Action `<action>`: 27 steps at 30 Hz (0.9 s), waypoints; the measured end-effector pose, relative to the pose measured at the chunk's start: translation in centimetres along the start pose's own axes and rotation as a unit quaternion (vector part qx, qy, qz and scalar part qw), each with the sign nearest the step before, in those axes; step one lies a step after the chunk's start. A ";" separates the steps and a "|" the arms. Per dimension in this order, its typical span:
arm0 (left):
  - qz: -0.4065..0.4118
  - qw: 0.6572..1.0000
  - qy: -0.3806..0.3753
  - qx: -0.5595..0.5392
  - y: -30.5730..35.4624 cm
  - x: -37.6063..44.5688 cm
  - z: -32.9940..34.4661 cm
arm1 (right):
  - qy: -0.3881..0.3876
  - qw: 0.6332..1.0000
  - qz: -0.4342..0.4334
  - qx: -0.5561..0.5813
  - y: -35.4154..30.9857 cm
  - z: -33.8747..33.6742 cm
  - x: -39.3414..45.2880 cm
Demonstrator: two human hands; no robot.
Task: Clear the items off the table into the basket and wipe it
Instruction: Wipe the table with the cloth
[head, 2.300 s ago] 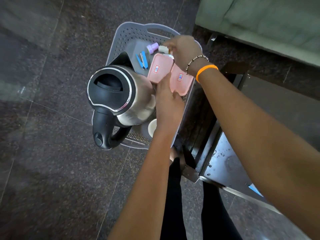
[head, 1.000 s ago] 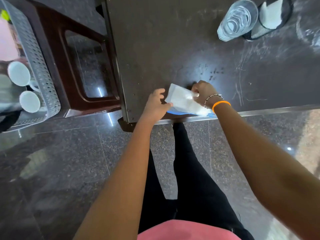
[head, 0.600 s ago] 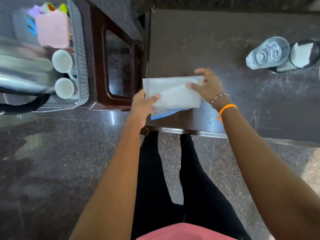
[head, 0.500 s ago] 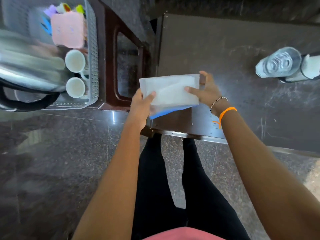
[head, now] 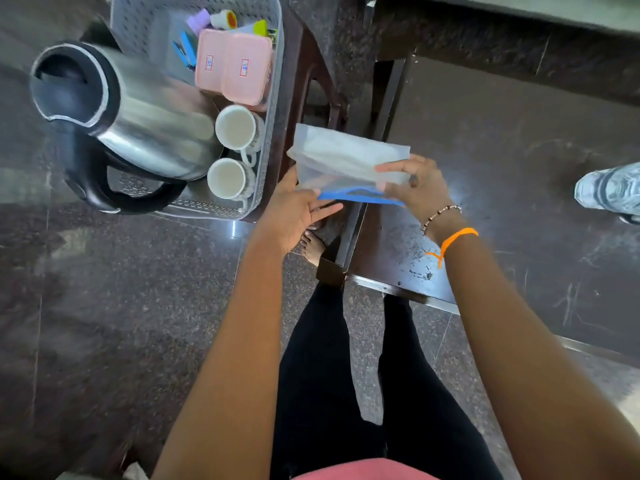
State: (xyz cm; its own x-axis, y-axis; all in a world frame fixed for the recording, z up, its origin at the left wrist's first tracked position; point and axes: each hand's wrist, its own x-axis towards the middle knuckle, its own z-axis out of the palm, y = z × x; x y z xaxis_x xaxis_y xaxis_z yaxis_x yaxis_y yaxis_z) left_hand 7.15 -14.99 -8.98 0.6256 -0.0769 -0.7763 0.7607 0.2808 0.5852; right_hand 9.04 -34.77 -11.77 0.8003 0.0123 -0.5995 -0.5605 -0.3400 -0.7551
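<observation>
I hold a clear plastic pouch (head: 346, 161) in the air, between the basket (head: 266, 140) and the left corner of the dark table (head: 502, 161). The pouch is thin and see-through, with something white folded inside it and a blue strip along its lower edge. My right hand (head: 415, 188) pinches the right end of the pouch between thumb and fingers, closed on it. My left hand (head: 294, 209) is at its lower left corner, with the fingers mostly stretched out under the blue strip; I cannot tell if this hand really grips.

The grey basket stands on a brown stool (head: 304, 64) left of the table. In it are a steel kettle (head: 138, 123), two white cups (head: 235, 128), two pink boxes (head: 235, 67) and some small coloured things. At the right edge, a glass (head: 613, 188) stands on the table.
</observation>
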 end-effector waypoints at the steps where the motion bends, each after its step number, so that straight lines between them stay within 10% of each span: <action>1: -0.002 1.000 0.010 0.004 0.1 0.1 0.1 | 0.020 0.999 0.010 0.030 -0.2 0.1 0.0; 6: 0.028 0.998 0.053 -0.038 0.0 0.3 -0.5 | 0.003 0.989 0.057 0.139 0.4 -1.3 -0.1; 13: 0.011 0.997 0.076 -0.003 -0.2 0.4 0.0 | -0.021 0.996 -0.060 -0.063 1.3 -2.2 -0.7; 21: 0.039 0.986 0.162 0.013 -0.2 1.1 0.6 | 0.040 0.986 0.093 0.130 -0.6 0.5 -0.6; 27: 0.095 0.966 0.232 -0.059 2.0 0.4 0.6 | 0.051 0.978 -0.024 0.199 -2.6 2.3 -0.1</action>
State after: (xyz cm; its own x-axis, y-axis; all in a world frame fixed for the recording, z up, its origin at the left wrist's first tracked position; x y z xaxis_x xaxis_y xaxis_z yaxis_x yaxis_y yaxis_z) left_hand 9.03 -15.05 -8.00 0.5869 0.4158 -0.6947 0.5970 0.3574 0.7182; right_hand 9.93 -31.75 -10.39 0.8335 -0.0813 -0.5465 -0.5440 0.0520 -0.8375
